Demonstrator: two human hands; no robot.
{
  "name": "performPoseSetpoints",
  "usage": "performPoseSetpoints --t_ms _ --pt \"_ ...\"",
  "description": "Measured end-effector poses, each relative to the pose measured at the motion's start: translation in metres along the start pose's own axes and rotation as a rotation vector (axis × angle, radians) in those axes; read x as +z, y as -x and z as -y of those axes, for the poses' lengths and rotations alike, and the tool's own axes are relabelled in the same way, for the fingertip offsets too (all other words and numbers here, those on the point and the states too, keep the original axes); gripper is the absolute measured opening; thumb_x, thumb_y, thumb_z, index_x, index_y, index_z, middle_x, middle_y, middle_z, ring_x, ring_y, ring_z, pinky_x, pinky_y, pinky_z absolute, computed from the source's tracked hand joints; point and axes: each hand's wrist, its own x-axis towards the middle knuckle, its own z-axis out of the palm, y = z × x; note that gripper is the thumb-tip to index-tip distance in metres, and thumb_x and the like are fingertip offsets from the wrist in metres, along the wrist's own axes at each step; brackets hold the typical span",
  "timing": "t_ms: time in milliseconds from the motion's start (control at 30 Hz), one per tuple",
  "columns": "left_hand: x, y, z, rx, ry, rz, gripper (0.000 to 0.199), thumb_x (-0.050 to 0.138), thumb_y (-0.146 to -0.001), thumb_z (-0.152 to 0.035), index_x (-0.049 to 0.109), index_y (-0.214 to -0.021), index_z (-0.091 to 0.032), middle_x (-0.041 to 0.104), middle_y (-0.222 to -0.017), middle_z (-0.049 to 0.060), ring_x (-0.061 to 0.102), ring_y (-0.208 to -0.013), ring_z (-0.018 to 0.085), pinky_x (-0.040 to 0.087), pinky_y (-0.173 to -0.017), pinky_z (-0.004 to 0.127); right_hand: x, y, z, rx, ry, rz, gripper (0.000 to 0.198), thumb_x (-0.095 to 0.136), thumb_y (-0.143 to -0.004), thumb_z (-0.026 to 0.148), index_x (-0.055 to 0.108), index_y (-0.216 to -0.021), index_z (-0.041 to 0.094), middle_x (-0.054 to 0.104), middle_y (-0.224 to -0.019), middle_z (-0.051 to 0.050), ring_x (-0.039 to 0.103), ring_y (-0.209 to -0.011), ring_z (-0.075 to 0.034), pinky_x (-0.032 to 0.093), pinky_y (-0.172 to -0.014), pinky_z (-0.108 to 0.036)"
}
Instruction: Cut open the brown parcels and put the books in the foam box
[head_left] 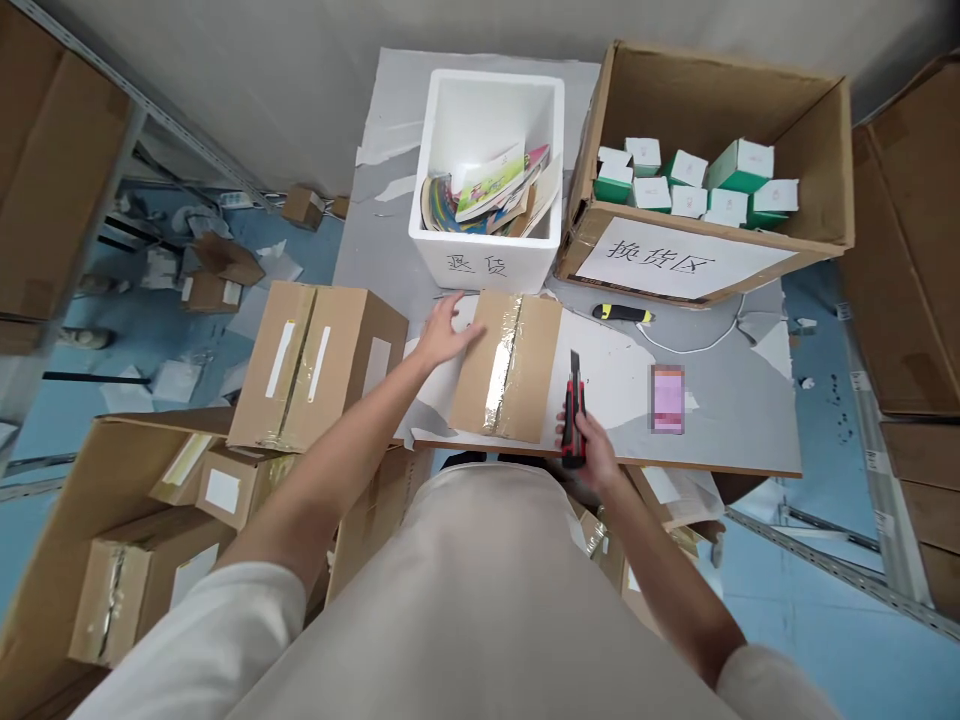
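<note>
A taped cardboard box [480,380] lies on the table in front of me, its seam with shiny clear tape facing up. My left hand [448,335] is at the box's left upper edge, fingers apart; whether the fingertips press on it is hard to tell. To the right of the box, my right hand [592,445] grips a red and black utility knife [574,415]. Its blade is out and points away from me, apart from the box.
Behind the box stand a white foam box [487,262] of booklets and a large carton [817,225] of green-white boxes. A yellow-black cutter [622,313] and a blurred pink item [667,400] lie right. Another carton [315,365] stands left, above an open carton [45,540] of parcels.
</note>
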Motion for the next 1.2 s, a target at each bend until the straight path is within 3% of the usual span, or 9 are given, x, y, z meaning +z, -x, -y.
performPoseSetpoints --t_ms 67,133,267,500,667,800,933,1067,1200 --pt "0.006 -0.040 -0.007 0.089 -0.024 0.056 0.085 0.070 -0.066 -0.052 0.042 -0.139 -0.018 0.037 -0.148 0.018 0.048 -0.125 0.032 0.044 -0.097 0.045 0.008 0.023 -0.028 0.089 -0.140 0.000 0.052 0.049 -0.082 0.064 0.046 -0.122 0.030 0.063 -0.116 -0.009 0.068 -0.091 -0.026 0.056 -0.064 -0.044" --pt "0.013 -0.064 -0.010 0.122 -0.032 0.157 0.076 0.072 -0.065 -0.049 0.052 -0.130 -0.017 0.049 -0.139 0.015 0.050 -0.123 0.031 0.042 -0.100 0.044 0.020 0.036 -0.043 0.148 -0.266 0.026 0.052 0.046 -0.084 0.064 0.041 -0.127 0.035 0.061 -0.122 -0.007 0.068 -0.096 -0.026 0.057 -0.066 -0.046" --pt "0.015 -0.068 -0.009 0.021 -0.019 0.227 0.058 0.072 -0.064 -0.045 0.061 -0.113 -0.016 0.066 -0.110 0.008 0.061 -0.102 0.025 0.047 -0.093 0.040 0.033 0.034 -0.037 0.124 -0.416 0.012 0.048 0.056 -0.081 0.061 0.047 -0.120 0.035 0.063 -0.123 -0.004 0.067 -0.101 -0.024 0.057 -0.079 -0.047" --pt "-0.016 0.034 0.021 -0.296 -0.063 -0.248 0.051 0.065 -0.070 -0.057 0.058 -0.098 -0.015 0.065 -0.101 0.010 0.061 -0.095 0.025 0.049 -0.084 0.039 0.012 -0.032 0.019 -0.190 -0.439 -0.040 0.044 0.068 -0.076 0.050 0.053 -0.114 0.034 0.060 -0.129 0.001 0.065 -0.106 -0.017 0.052 -0.094 -0.041" --pt "-0.011 0.113 0.042 -0.420 -0.019 -0.224 0.051 0.059 -0.074 -0.061 0.054 -0.098 -0.017 0.065 -0.093 0.009 0.063 -0.084 0.023 0.051 -0.077 0.039 0.013 -0.086 0.055 -0.271 -0.258 0.039 0.037 0.067 -0.076 0.049 0.053 -0.102 0.028 0.066 -0.115 -0.003 0.067 -0.098 -0.017 0.054 -0.087 -0.036" --pt "-0.010 0.115 0.031 -0.129 -0.229 -0.301 0.059 0.056 -0.079 -0.049 0.045 -0.125 -0.014 0.051 -0.129 0.019 0.050 -0.123 0.030 0.042 -0.099 0.046 -0.007 -0.075 0.057 -0.309 0.060 0.020 0.043 0.063 -0.079 0.053 0.054 -0.110 0.023 0.065 -0.109 -0.006 0.067 -0.070 -0.013 0.056 -0.067 -0.031" --pt "-0.007 0.091 0.012 0.235 -0.500 -0.046 0.076 0.053 -0.079 -0.056 0.037 -0.141 -0.016 0.027 -0.153 0.019 0.017 -0.144 0.036 0.014 -0.114 0.056 -0.038 -0.038 0.044 -0.250 0.368 0.083 0.072 0.055 -0.083 0.055 0.032 -0.144 0.026 0.065 -0.096 -0.005 0.057 -0.050 -0.009 0.050 -0.048 -0.026" --pt "0.000 0.082 0.003 0.283 -0.703 0.085 0.112 0.055 -0.060 -0.080 0.029 -0.147 -0.015 0.019 -0.156 0.021 0.012 -0.143 0.044 0.003 -0.110 0.064 -0.050 -0.016 0.037 -0.190 0.445 0.141 0.072 0.051 -0.087 0.051 0.023 -0.150 0.031 0.062 -0.097 -0.004 0.055 -0.051 -0.008 0.049 -0.046 -0.024" --pt "0.004 0.084 0.002 0.242 -0.768 0.094 0.122 0.051 -0.055 -0.087 0.027 -0.148 -0.012 0.019 -0.156 0.022 0.014 -0.142 0.045 0.006 -0.110 0.063 -0.045 -0.010 0.041 -0.143 0.460 0.187 0.067 0.048 -0.089 0.048 0.026 -0.150 0.032 0.059 -0.093 -0.002 0.054 -0.050 -0.007 0.045 -0.043 -0.022"
